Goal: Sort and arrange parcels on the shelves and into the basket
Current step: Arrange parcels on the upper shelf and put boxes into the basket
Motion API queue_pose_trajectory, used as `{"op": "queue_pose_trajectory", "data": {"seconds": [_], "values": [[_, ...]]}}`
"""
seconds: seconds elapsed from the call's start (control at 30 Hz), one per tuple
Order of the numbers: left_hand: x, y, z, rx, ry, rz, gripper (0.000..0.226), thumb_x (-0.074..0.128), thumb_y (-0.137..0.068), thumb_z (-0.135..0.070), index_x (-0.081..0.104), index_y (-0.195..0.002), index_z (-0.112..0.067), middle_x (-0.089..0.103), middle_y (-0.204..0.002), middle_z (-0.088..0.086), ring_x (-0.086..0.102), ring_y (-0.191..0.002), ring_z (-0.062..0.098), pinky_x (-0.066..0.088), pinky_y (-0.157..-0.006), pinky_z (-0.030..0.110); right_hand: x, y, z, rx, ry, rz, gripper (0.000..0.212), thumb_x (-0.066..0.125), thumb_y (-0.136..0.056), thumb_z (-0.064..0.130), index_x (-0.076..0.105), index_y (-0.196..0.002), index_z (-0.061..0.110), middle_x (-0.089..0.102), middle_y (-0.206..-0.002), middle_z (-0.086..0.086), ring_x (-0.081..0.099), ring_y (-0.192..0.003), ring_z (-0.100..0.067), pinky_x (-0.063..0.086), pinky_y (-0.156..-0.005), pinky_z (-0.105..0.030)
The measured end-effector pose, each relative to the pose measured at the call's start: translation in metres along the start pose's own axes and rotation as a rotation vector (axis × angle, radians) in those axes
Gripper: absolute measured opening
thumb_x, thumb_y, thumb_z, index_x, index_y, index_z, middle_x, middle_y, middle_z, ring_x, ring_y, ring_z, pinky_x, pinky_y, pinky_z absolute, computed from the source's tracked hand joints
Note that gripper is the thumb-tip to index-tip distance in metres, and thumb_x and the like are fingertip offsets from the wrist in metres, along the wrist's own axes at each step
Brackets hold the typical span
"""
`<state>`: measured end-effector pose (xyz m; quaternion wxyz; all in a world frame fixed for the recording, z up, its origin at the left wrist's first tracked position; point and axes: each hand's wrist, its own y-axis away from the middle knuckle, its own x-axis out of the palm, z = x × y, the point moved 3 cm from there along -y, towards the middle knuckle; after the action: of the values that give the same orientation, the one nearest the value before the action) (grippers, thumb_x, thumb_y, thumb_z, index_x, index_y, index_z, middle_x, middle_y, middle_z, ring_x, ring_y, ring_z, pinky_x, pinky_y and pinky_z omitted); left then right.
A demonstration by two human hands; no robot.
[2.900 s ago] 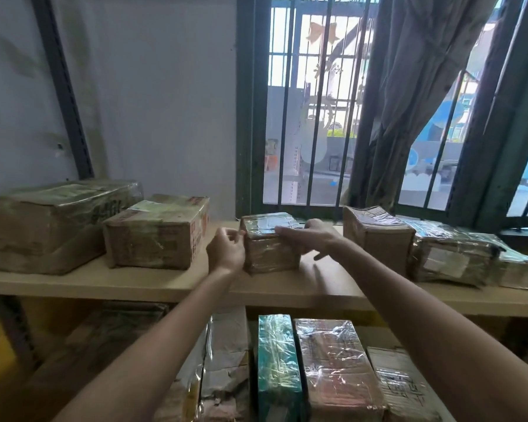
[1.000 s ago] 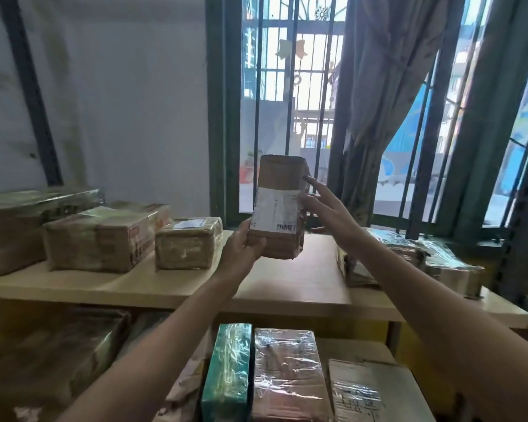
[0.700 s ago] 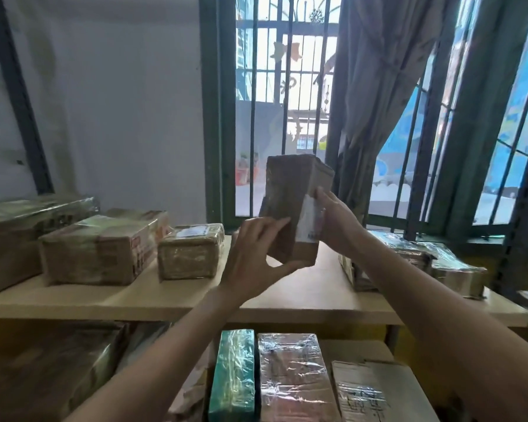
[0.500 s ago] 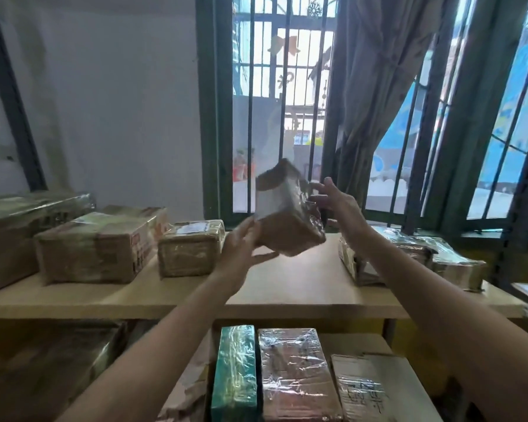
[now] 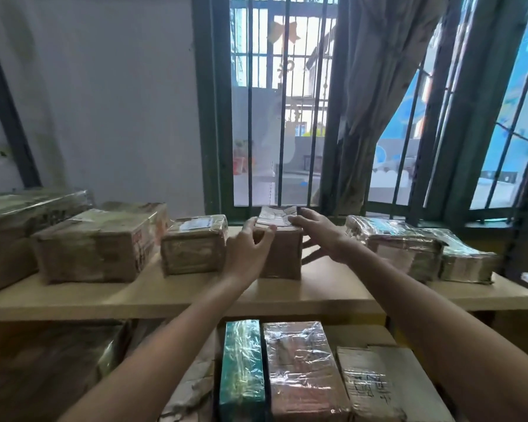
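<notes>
A brown taped parcel (image 5: 282, 257) stands on the top wooden shelf (image 5: 195, 295) in front of the window, between a small wrapped parcel (image 5: 194, 248) on its left and a plastic-wrapped parcel (image 5: 400, 245) on its right. My left hand (image 5: 250, 251) clasps the brown parcel's left edge, thumb over the top. My right hand (image 5: 320, 236) has its fingers spread, only the fingertips touching the parcel's top right edge. No basket is in view.
Two larger boxes (image 5: 95, 242) (image 5: 6, 226) fill the shelf's left end, and another wrapped parcel (image 5: 467, 260) sits at its right end. On the lower shelf lie a teal parcel (image 5: 241, 367), a foil-wrapped one (image 5: 299, 367) and a cardboard one (image 5: 375, 385). Window bars (image 5: 281, 117) and a curtain (image 5: 369, 86) stand behind.
The brown parcel, held up and turned in the air by both hands, has come down onto the shelf beside the small parcel. My right hand's fingers have spread off it.
</notes>
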<state>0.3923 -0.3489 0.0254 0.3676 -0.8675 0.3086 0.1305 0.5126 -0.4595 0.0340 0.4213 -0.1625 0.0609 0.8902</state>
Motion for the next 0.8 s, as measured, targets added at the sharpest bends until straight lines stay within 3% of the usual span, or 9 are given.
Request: {"op": "queue_pose_trajectory", "data": {"seconds": [0.1,0.23,0.3,0.37,0.43,0.5,0.6,0.7,0.8], "values": [[-0.009,0.004,0.006,0.018,-0.067,-0.017,0.048,0.053,-0.09,-0.033,0.045,-0.131,-0.008,0.053,-0.128,0.014,0.047,-0.119,0.027,0.035,-0.098,0.031,0.012,-0.012,0.009,0.051,-0.012,-0.055,0.042,0.049,-0.094,0.032,0.043,-0.135,0.029,0.056,-0.122,-0.017,0.063,-0.085,-0.035,0.058,-0.058,-0.047],[-0.031,0.013,0.022,0.059,-0.075,0.07,0.057,0.062,-0.084,-0.018,0.039,-0.135,-0.013,0.055,-0.124,0.015,0.056,-0.106,0.025,0.042,-0.089,0.027,0.04,-0.023,0.019,0.077,-0.009,0.008,0.042,0.044,-0.096,0.032,0.043,-0.138,0.031,0.055,-0.124,-0.016,0.059,-0.097,-0.038,0.056,-0.066,-0.049],[-0.042,0.016,0.029,0.059,-0.136,0.057,0.06,0.063,-0.082,-0.018,0.038,-0.137,-0.016,0.054,-0.125,0.015,0.053,-0.11,0.026,0.042,-0.094,0.034,0.05,-0.027,0.019,0.064,-0.022,0.0,0.043,0.042,-0.096,0.038,0.042,-0.139,0.033,0.055,-0.125,-0.014,0.06,-0.098,-0.036,0.057,-0.064,-0.046],[-0.05,0.017,0.029,0.078,-0.207,-0.002,0.059,0.062,-0.082,-0.02,0.04,-0.136,-0.017,0.051,-0.126,0.014,0.044,-0.117,0.026,0.035,-0.098,0.033,0.053,-0.029,0.021,-0.032,0.093,-0.121,0.044,0.037,-0.097,0.045,0.044,-0.137,0.031,0.054,-0.128,-0.01,0.059,-0.105,-0.035,0.056,-0.061,-0.042],[-0.051,0.019,0.022,0.115,-0.26,-0.043,0.056,0.061,-0.082,-0.023,0.043,-0.134,-0.017,0.048,-0.126,0.013,0.04,-0.118,0.026,0.031,-0.097,0.032,0.048,-0.026,0.025,-0.175,0.246,-0.269,0.046,0.033,-0.097,0.047,0.05,-0.135,0.025,0.055,-0.133,-0.008,0.055,-0.115,-0.033,0.056,-0.076,-0.047],[-0.046,0.021,0.009,0.173,-0.278,-0.064,0.054,0.061,-0.082,-0.025,0.045,-0.132,-0.018,0.046,-0.13,0.012,0.037,-0.121,0.025,0.03,-0.1,0.034,0.034,-0.019,0.031,-0.251,0.285,-0.322,0.047,0.033,-0.098,0.045,0.052,-0.133,0.02,0.054,-0.137,-0.009,0.054,-0.118,-0.032,0.051,-0.09,-0.049],[-0.029,0.016,-0.018,0.282,-0.276,-0.061,0.054,0.062,-0.082,-0.028,0.045,-0.133,-0.02,0.041,-0.142,0.006,0.034,-0.129,0.023,0.028,-0.105,0.038,-0.002,-0.004,0.044,-0.348,0.413,-0.37,0.046,0.036,-0.099,0.039,0.05,-0.135,0.013,0.05,-0.14,-0.009,0.052,-0.123,-0.031,0.044,-0.101,-0.041],[0.003,0.01,-0.049,0.286,-0.148,-0.017,0.05,0.063,-0.083,-0.029,0.048,-0.13,-0.021,0.045,-0.141,0.003,0.038,-0.128,0.022,0.029,-0.107,0.037,-0.046,0.015,0.05,-0.438,0.529,-0.426,0.04,0.041,-0.099,0.029,0.051,-0.132,0.009,0.053,-0.137,-0.011,0.057,-0.117,-0.033,0.045,-0.098,-0.041],[0.048,0.015,-0.074,0.178,0.018,0.086,0.045,0.061,-0.085,-0.035,0.052,-0.126,-0.02,0.053,-0.133,0.006,0.047,-0.122,0.023,0.034,-0.105,0.035,-0.102,0.026,0.033,-0.311,0.578,-0.486,0.041,0.05,-0.095,0.031,0.053,-0.13,0.011,0.061,-0.128,-0.012,0.061,-0.109,-0.028,0.05,-0.093,-0.039]]}}
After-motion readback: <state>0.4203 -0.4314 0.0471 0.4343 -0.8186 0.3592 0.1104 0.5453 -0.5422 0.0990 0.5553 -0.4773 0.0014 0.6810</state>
